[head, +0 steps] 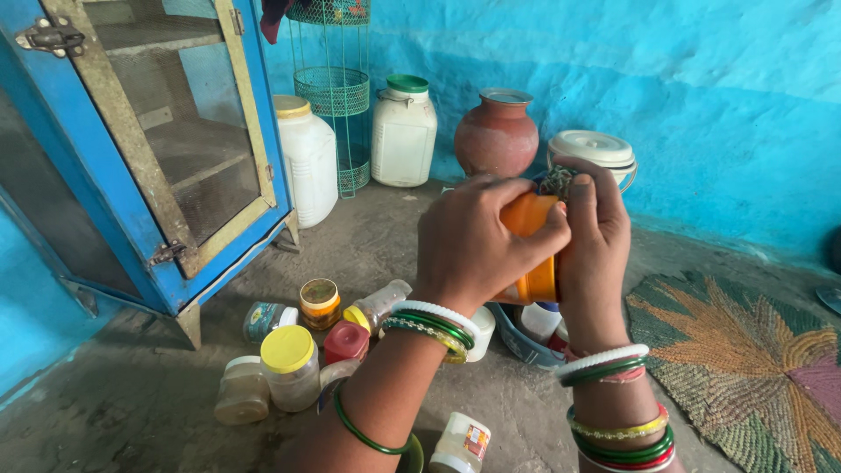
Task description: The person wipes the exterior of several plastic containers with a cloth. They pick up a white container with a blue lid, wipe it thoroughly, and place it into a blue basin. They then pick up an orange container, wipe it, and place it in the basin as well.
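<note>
My left hand point(469, 245) and my right hand point(596, 236) both grip an orange plastic jar point(531, 215) held up in front of me. The left hand wraps the jar's upper part, the right hand clasps its right side with the thumb up. Dark stuff point(555, 181) shows at the jar's top between my fingers. Both wrists carry white, green and yellow bangles. Below the hands, on the floor, lies a blue basket point(526, 344) with small bottles in it.
Several small jars point(289, 363) with yellow, red and white lids stand on the grey floor. A blue mesh-door cabinet point(149, 149) is at left. White canisters point(403, 131), a clay pot point(497, 133), a white lidded bucket point(594, 149) line the blue wall. A woven mat point(745, 350) lies right.
</note>
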